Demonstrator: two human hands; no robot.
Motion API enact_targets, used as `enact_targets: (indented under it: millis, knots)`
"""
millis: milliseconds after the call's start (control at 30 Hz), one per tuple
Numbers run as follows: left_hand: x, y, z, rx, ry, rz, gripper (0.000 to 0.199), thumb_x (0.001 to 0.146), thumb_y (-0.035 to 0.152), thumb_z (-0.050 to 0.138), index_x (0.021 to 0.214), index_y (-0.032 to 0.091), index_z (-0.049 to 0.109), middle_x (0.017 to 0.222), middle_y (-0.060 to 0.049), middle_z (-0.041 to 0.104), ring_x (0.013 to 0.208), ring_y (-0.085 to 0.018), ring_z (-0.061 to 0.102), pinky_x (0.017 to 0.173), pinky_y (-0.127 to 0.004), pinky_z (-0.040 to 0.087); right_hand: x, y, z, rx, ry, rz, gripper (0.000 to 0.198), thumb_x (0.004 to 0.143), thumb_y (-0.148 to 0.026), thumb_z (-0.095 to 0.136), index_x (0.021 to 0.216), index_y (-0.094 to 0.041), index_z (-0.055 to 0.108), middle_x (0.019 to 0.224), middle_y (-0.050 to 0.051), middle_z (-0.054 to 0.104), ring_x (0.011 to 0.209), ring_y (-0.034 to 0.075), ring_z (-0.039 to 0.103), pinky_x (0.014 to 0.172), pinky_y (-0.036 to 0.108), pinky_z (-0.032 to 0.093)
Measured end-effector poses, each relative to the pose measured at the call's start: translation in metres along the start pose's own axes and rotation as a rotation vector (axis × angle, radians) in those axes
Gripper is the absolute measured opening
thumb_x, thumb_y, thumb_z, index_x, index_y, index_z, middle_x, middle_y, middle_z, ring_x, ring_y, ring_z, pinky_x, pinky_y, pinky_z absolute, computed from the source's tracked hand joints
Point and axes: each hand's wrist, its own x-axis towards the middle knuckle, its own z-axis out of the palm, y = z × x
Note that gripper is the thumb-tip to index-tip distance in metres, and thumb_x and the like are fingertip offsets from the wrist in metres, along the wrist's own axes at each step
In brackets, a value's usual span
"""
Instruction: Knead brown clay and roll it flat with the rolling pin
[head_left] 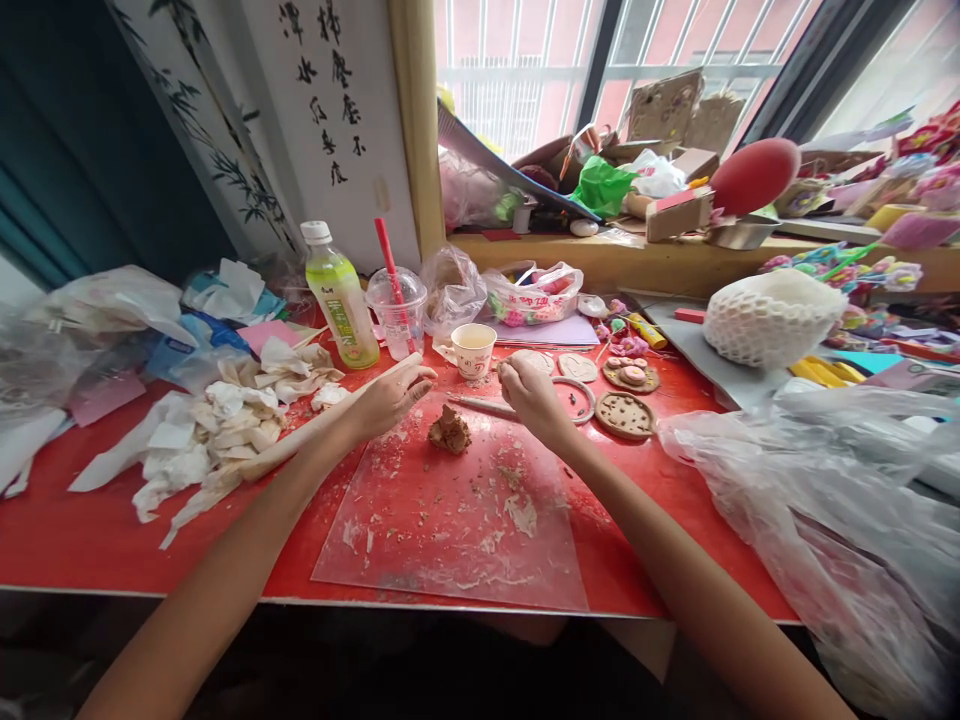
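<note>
Bare forearms [281, 520] reach in, and between the two hands sits the brown clay lump [450, 432], resting on a clear sheet [450, 545], untouched! Left hand [396, 393], near the lump, hangs with fingers loosely apart, empty. Right hand [534, 392] curls its fingers in; can't tell how tightly, or on what. Beside it, a pale stick [480, 405]; beyond, between both hands, a paper cup [474, 352]; right of the right hand, a dotted disc [624, 414].

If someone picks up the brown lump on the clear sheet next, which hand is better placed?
Probably the left hand: it looks open and empty, close to the brown lump. The right hand is curled closed, and whether it holds something is unclear.
</note>
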Motion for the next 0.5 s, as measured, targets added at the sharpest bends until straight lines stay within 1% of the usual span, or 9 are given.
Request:
enact_targets:
  millis: [33,100,167,267,367,433,500]
  knots:
    - [-0.001,-0.002,0.001,0.123,-0.012,0.081,0.041,0.095,0.044,0.029,0.108,0.016,0.056,0.109,-0.009,0.062,0.103,-0.019,0.057,0.093,-0.033,0.041,0.001,-0.002,-0.002,-0.017,0.009,-0.008,0.028,0.089,-0.028,0.033,0.061,-0.022,0.031,0.053,-0.004,0.037,0.051,0.011,0.035,0.053,0.026,0.024]
    - [-0.002,-0.005,0.004,0.341,-0.037,0.235,0.039,0.096,0.039,0.028,0.102,0.015,0.059,0.1,-0.008,0.065,0.099,-0.018,0.059,0.095,-0.033,0.04,0.002,-0.006,-0.005,-0.044,0.027,-0.023,0.031,0.09,-0.03,0.032,0.06,-0.022,0.031,0.052,-0.004,0.037,0.051,0.011,0.035,0.054,0.027,0.024]
    - [-0.002,-0.008,0.006,0.453,-0.05,0.315,0.039,0.096,0.035,0.028,0.096,0.014,0.061,0.091,-0.007,0.066,0.092,-0.017,0.061,0.092,-0.032,0.042,0.002,-0.008,-0.008,-0.064,0.033,-0.039,0.031,0.09,-0.031,0.034,0.061,-0.022,0.034,0.051,-0.004,0.04,0.051,0.011,0.037,0.055,0.027,0.026]
    - [-0.002,-0.01,0.005,0.539,-0.014,0.345,0.037,0.097,0.032,0.029,0.094,0.014,0.061,0.085,-0.007,0.066,0.085,-0.016,0.061,0.081,-0.03,0.044,0.002,-0.008,-0.011,-0.115,-0.002,-0.074,0.03,0.09,-0.03,0.035,0.062,-0.021,0.038,0.053,-0.003,0.047,0.054,0.011,0.042,0.06,0.026,0.029]
    - [-0.001,-0.009,0.001,0.646,0.03,0.384,0.035,0.097,0.03,0.03,0.09,0.015,0.06,0.079,-0.005,0.064,0.076,-0.016,0.06,0.069,-0.029,0.042,0.001,-0.005,-0.012,-0.162,-0.078,-0.095,0.028,0.091,-0.028,0.034,0.067,-0.019,0.043,0.056,-0.002,0.051,0.054,0.01,0.044,0.058,0.025,0.03]
    - [-0.001,-0.007,-0.003,0.673,0.04,0.397,0.034,0.096,0.028,0.03,0.083,0.015,0.059,0.075,-0.004,0.062,0.071,-0.016,0.059,0.064,-0.028,0.04,0.0,-0.002,-0.012,-0.188,-0.164,-0.115,0.024,0.089,-0.031,0.041,0.069,-0.019,0.046,0.057,-0.002,0.051,0.054,0.01,0.043,0.055,0.024,0.028]
    - [-0.001,-0.005,-0.007,0.692,0.034,0.396,0.035,0.096,0.027,0.031,0.077,0.016,0.058,0.072,-0.004,0.06,0.068,-0.015,0.057,0.062,-0.028,0.038,-0.001,0.001,-0.012,-0.27,-0.307,-0.153,0.027,0.087,-0.035,0.047,0.066,-0.019,0.047,0.059,-0.001,0.051,0.054,0.01,0.041,0.053,0.025,0.026]
